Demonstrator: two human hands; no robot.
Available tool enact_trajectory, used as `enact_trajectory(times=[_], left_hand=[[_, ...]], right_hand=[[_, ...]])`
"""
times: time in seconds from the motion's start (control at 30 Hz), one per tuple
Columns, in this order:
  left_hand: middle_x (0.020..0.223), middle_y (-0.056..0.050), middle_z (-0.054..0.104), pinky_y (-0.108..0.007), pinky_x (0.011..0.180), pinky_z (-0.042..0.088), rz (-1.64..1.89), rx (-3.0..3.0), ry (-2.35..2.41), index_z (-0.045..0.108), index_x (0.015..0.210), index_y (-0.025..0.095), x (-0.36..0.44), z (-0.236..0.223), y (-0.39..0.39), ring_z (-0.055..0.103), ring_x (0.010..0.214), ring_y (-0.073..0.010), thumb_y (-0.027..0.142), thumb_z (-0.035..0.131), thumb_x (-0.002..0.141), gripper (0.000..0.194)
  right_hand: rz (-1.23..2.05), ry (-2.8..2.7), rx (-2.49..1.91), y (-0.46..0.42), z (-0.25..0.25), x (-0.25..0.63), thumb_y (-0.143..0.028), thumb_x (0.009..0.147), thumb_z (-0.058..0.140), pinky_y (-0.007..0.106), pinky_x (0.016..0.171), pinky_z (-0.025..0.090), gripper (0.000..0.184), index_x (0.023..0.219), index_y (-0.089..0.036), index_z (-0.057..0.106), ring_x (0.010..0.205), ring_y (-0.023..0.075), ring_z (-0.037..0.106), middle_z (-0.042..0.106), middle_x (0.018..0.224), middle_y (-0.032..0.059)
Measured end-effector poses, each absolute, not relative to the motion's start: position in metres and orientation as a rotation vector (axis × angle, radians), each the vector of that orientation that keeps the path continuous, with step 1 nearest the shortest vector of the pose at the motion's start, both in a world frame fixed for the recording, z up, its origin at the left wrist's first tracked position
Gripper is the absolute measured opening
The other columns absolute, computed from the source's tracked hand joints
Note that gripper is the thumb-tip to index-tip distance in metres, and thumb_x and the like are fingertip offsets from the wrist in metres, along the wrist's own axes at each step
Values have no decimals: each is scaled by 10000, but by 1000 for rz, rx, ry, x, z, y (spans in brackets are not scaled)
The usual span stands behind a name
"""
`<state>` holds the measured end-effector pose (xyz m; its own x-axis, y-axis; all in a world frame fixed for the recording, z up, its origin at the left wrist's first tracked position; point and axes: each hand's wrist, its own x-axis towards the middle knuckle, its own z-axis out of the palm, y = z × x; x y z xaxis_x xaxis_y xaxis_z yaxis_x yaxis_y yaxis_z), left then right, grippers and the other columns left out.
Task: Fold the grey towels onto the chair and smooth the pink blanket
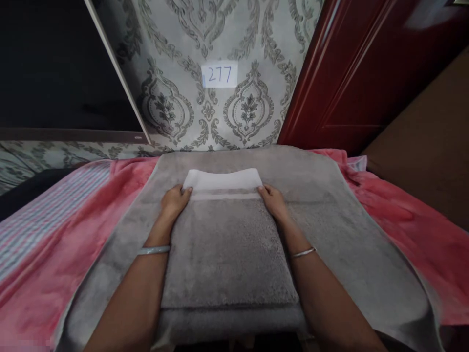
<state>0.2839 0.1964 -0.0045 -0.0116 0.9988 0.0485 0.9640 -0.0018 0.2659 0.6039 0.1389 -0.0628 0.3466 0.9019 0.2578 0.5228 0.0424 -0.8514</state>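
Observation:
A thick grey folded towel (223, 259) lies in the middle of a larger grey towel (351, 244), which is spread flat beneath it. Along the folded towel's far end runs a pale band (224, 196), and beyond that a white cloth section (222, 179) curves slightly. My left hand (174, 203) rests at the far left corner of the folded towel, its fingers against the white section. My right hand (273, 201) sits the same way at the far right corner. Whether either hand pinches the cloth is hidden.
The spread towel lies on a pink-red blanket (399, 220), with a striped cloth (47, 220) at the left. Behind are damask wallpaper (249, 110) bearing a paper label reading 277 (220, 74), a dark panel (62, 63), and a dark red door (340, 73).

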Motion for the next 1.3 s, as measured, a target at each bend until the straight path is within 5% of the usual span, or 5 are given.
enact_trajectory(times=[0.43, 0.67, 0.87, 1.0, 1.3], left_hand=[[1277, -195, 687, -364, 902, 500, 258, 2035, 2083, 552, 1367, 113, 286, 0, 189, 645, 1187, -333, 415, 496, 979, 495], [1312, -195, 662, -401, 1037, 471, 528, 2075, 2140, 550, 1380, 93, 280, 8, 183, 603, 1249, -320, 335, 463, 970, 484], [1677, -73, 269, -563, 1249, 159, 488, 2747, 1517, 339, 1584, 244, 305, -5, 172, 159, 1560, -323, 539, 399, 992, 664], [1684, -33, 231, -606, 1248, 105, 103, 2683, 1386, 314, 1595, 307, 320, -24, 172, 149, 1564, -307, 625, 345, 992, 682], [1676, -129, 222, -622, 1241, 95, 146, 2616, 1673, 335, 1591, 212, 317, -22, 170, 140, 1565, -318, 692, 311, 977, 780]], right_hand=[[314, -1392, -1773, 131, -68, 600, -404, 817, 614, 326, 736, 483, 389, 1118, -178, 717, 814, 256, 638, 730, 884, 83], [200, -1381, -1771, 124, -55, 600, -418, 908, 518, 464, 947, 484, 508, 1303, -126, 646, 1051, 339, 644, 706, 1127, 185], [26, -2015, -1624, 105, -33, 575, -619, 985, 381, 558, 1210, 233, 734, 1602, -226, 314, 1526, 310, 215, 303, 1644, 110], [246, -2248, -1845, 102, -39, 560, -666, 992, 334, 563, 1237, 167, 733, 1610, -273, 303, 1548, 294, 148, 225, 1673, 60], [240, -2194, -1903, 105, -44, 560, -676, 995, 321, 530, 1250, 149, 763, 1621, -240, 273, 1558, 270, 96, 165, 1683, 58]])
